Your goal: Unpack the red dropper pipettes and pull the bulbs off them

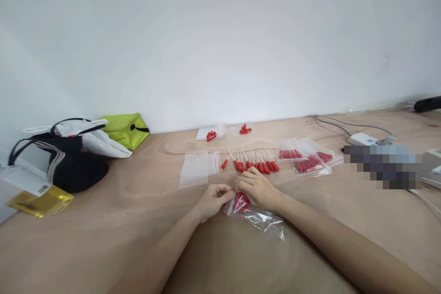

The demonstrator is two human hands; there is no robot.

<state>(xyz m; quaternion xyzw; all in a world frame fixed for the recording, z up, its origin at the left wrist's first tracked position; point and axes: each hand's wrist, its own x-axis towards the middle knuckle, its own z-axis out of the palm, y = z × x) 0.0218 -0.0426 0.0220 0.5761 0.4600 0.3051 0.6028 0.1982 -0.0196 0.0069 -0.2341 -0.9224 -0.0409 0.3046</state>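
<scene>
In front of me lies a clear plastic bag (265, 220) with red bulb-shaped pieces (242, 201) inside its upper end. My left hand (212, 202) pinches the left edge of the bag between thumb and fingers. Closed over the same end, my right hand (258, 189) has its fingers curled down and partly hides the red pieces. Just beyond the hands is a fanned row of thin pale stems with red bulbs (260, 166), like droppers. One loose red bulb (224, 163) sits left of that row.
Flat zip bags (195, 167) lie to the left, filled bags (310, 161) to the right. Small red pieces (211, 135) rest on bags near the wall. A black bag (79, 170) and green bag (126, 131) stand far left; a power strip (367, 139) with cables is right.
</scene>
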